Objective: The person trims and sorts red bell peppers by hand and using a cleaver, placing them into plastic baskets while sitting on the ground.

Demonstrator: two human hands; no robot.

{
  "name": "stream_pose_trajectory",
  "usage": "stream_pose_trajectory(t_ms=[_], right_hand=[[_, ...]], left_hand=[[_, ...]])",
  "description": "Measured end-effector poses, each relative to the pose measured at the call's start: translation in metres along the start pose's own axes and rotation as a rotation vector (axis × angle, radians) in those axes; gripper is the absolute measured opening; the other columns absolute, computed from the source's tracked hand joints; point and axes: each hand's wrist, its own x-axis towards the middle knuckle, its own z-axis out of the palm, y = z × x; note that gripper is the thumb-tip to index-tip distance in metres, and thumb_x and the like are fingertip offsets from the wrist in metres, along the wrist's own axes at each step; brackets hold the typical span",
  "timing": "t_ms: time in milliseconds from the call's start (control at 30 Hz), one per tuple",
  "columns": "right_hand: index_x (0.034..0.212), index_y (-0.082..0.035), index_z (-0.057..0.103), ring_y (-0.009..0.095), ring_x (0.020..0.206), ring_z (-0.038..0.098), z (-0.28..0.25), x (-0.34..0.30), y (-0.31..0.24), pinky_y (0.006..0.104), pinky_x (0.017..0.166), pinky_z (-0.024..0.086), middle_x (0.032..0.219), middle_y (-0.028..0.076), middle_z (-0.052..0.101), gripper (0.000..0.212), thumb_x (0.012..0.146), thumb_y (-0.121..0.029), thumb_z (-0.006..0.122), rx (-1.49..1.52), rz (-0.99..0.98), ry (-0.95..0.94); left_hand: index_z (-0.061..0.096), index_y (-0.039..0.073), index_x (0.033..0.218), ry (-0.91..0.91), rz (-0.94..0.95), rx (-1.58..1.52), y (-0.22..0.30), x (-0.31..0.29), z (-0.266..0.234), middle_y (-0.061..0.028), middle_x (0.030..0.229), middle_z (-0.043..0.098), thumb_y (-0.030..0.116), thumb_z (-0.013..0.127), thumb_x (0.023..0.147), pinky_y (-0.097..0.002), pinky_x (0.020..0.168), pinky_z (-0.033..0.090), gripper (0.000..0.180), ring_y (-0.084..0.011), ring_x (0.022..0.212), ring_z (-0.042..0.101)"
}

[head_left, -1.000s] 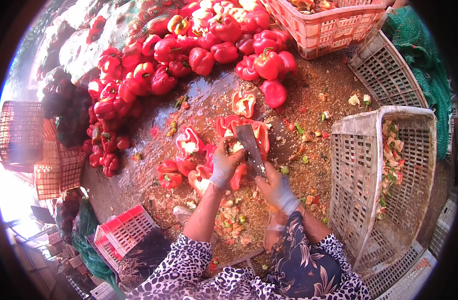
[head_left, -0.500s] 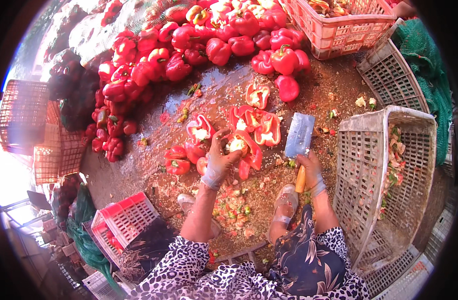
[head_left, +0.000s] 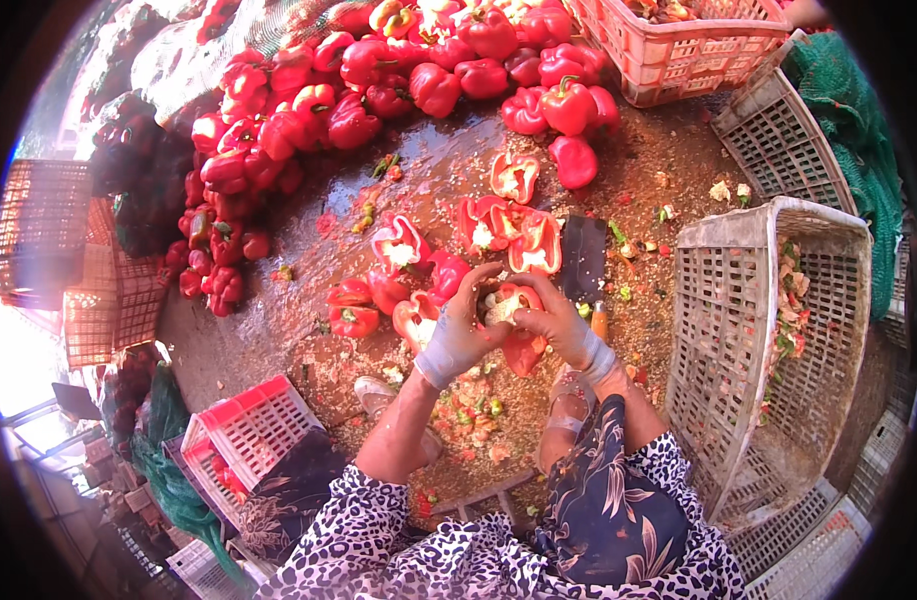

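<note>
Between my two hands is a cut red bell pepper (head_left: 522,350), its pale seedy core showing near my fingertips. My left hand (head_left: 454,338) grips it from the left, and my right hand (head_left: 568,328) has its fingers curled over the right side. Just beyond my right hand lies a cleaver with a dark wide blade (head_left: 583,262) and an orange-brown handle (head_left: 599,322), touched by neither hand. Left of the held pepper are a cut-open pepper (head_left: 415,318) and several more red pieces. Opened pepper halves (head_left: 534,246) sit farther away, with pale insides up.
A large heap of red bell peppers (head_left: 348,120) curves across the far left. To my right stands a dirty white plastic crate (head_left: 718,340) holding scraps. A pink crate (head_left: 678,60) is at the far right, a red-and-white crate (head_left: 268,420) at near left. Seeds and cores litter the ground.
My right hand has let go of the cleaver, now lying on the ground, and has come left onto the pepper. My left hand has moved slightly right and nearer with the pepper.
</note>
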Motion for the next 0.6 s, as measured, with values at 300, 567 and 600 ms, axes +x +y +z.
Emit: stream_pose_trajectory(t_ms=[300,567,600], right_hand=[[0.121,-0.001,0.047,0.028,0.109,0.055,0.021,-0.002,0.003,0.0382,0.096,0.042,0.115,0.016,0.055,0.04,0.09,-0.022,0.061,-0.306,-0.085,0.198],[0.118,0.0,0.049,0.03,0.103,0.057,0.037,0.002,0.002,0.039,0.09,0.044,0.11,0.018,0.056,0.039,0.09,-0.024,0.061,-0.313,-0.156,0.317],[0.117,0.0,0.049,0.029,0.102,0.057,0.041,-0.001,0.002,0.0388,0.089,0.044,0.109,0.017,0.057,0.038,0.091,-0.024,0.061,-0.287,-0.152,0.359]], left_hand=[[0.041,0.001,0.134,-0.029,-0.084,0.065,-0.019,-0.012,0.001,-0.0062,0.116,0.056,0.017,0.077,0.082,-0.0288,0.092,0.046,0.065,-0.0125,0.107,0.054],[0.047,-0.001,0.125,0.079,-0.006,0.096,-0.021,-0.011,-0.003,-0.0062,0.112,0.058,0.02,0.078,0.082,-0.0291,0.092,0.046,0.057,-0.0129,0.105,0.055],[0.047,-0.001,0.125,0.076,-0.003,0.092,-0.021,-0.011,-0.003,-0.0062,0.112,0.058,0.02,0.078,0.082,-0.0289,0.092,0.046,0.057,-0.0129,0.105,0.055]])
